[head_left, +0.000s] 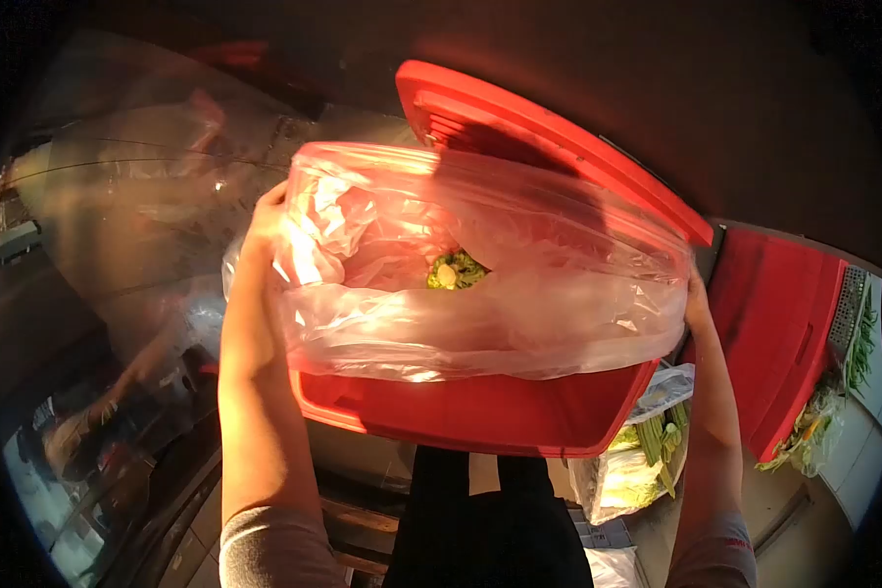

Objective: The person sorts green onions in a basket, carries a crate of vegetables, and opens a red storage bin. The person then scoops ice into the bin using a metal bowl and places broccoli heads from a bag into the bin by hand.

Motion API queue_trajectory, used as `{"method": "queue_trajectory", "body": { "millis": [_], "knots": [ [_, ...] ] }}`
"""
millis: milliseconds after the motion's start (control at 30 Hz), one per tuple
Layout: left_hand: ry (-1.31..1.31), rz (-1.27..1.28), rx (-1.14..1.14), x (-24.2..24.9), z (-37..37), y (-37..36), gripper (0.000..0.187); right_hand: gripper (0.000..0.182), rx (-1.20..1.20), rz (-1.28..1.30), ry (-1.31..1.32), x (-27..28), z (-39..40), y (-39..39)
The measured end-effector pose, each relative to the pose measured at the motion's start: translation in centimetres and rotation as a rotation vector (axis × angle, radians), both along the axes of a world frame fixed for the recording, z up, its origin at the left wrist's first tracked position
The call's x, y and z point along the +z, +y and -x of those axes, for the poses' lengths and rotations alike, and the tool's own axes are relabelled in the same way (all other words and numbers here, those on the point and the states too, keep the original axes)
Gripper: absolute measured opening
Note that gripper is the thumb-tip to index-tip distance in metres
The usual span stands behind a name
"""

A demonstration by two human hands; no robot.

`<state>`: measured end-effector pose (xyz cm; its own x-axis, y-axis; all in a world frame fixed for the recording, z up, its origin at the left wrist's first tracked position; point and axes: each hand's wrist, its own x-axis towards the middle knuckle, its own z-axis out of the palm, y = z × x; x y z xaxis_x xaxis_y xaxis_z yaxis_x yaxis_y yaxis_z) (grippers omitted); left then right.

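Note:
A clear plastic bag [382,328] lines a red plastic bin [480,412] in front of me, its edge folded over the near rim. Deep inside lies a piece of broccoli [448,273], cut stem facing up. My left hand [269,227] is closed around the bag at the bin's left end, fingers partly covered by the film. At the opposite end my right hand [696,302] grips the bag's edge, most of its fingers hidden behind the rim. The far side of the bag is stretched along the bin.
A red lid [559,127] leans behind the bin. Another red bin or lid [769,323] stands at right, beside leafy greens [818,431]. A bag of long green vegetables [647,451] lies below my right arm. Clear plastic sheeting [137,196] hangs at left.

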<state>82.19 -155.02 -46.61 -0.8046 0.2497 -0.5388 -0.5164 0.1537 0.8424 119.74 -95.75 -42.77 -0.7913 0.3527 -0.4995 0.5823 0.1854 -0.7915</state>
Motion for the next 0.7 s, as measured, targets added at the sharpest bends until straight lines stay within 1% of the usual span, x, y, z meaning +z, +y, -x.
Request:
{"method": "queue_trajectory", "body": {
  "millis": [33, 67, 100, 133, 167, 200, 267, 300, 367, 400, 433, 467, 500, 533, 567, 600, 633, 667, 700],
  "knots": [
    [-0.012, -0.118, -0.015, -2.3, -1.2, -2.1, 0.036, 0.04, -0.033, 0.254, -0.097, -1.6, -2.7, 1.5],
    [-0.024, -0.233, -0.026, -3.7, -3.5, -4.6, 0.037, 0.033, -0.144, 0.462, 0.007, -3.5, -6.3, 1.7],
    [-0.025, -0.344, -0.038, -4.0, -6.0, -7.2, 0.037, 0.026, -0.254, 0.672, 0.121, -4.4, -9.5, 1.0],
    [-0.024, -0.449, -0.056, -3.4, -8.5, -9.8, 0.038, 0.028, -0.471, 0.663, 0.042, -3.5, -10.7, -1.1],
    [-0.008, -0.278, 0.085, -1.7, -11.2, -10.5, 0.037, 0.03, -0.691, 0.648, -0.037, -2.4, -11.7, -3.8],
    [-0.007, -0.106, 0.222, 0.2, -13.8, -11.2, 0.037, 0.032, -0.773, 0.637, -0.002, -0.8, -11.6, -5.9],
    [0.036, 0.111, 0.402, 5.8, -16.8, -10.1, 0.035, 0.037, -0.922, 0.611, 0.073, 2.6, -10.2, -8.8],
    [0.25, 0.395, 0.317, 7.5, -17.8, -10.4, 0.033, 0.04, -0.941, 0.346, 0.078, 4.7, -9.2, -9.1],
    [0.875, 0.671, 0.173, 13.2, -17.2, -6.9, 0.033, 0.048, -0.955, -0.187, 0.087, 9.1, -7.3, -9.5],
    [0.823, 0.616, 0.028, 16.6, -17.1, -3.2, 0.033, 0.048, -0.654, -0.328, 0.148, 10.7, -5.7, -10.6],
    [0.889, 0.65, -0.284, 17.4, -17.1, -1.9, 0.036, 0.049, -0.35, -0.459, 0.206, 11.9, -3.4, -12.2],
    [0.959, 0.628, -0.583, 18.2, -17.2, -0.6, 0.04, 0.05, -0.04, -0.58, 0.258, 13.0, -1.6, -13.3],
    [0.753, 0.687, -0.806, 18.0, -18.5, -0.3, 0.042, 0.044, 0.582, -0.812, 0.129, 14.0, -0.6, -13.5],
    [0.644, 0.706, -0.898, 14.8, -20.9, -3.0, 0.042, 0.038, 0.725, -0.791, -0.033, 11.9, -3.4, -13.5],
    [0.521, 0.798, -1.091, 13.9, -23.2, -5.6, 0.03, 0.032, 0.672, -0.646, -0.127, 9.3, -6.6, -13.1],
    [0.586, 0.75, -1.012, 14.4, -25.7, -5.4, 0.02, 0.026, 0.62, -0.501, -0.217, 7.9, -9.1, -12.7],
    [0.652, 0.701, -0.935, 15.0, -28.2, -5.2, 0.01, 0.014, 0.781, -0.533, -0.326, 9.3, -10.3, -13.7],
    [0.629, 0.659, -0.988, 16.3, -30.1, -5.4, 0.006, 0.012, 0.769, -0.561, -0.245, 10.9, -9.8, -15.1],
    [0.524, 0.622, -0.882, 16.3, -31.8, -6.2, 0.007, 0.012, 0.749, -0.585, -0.164, 11.9, -9.7, -16.5]
  ]
}}
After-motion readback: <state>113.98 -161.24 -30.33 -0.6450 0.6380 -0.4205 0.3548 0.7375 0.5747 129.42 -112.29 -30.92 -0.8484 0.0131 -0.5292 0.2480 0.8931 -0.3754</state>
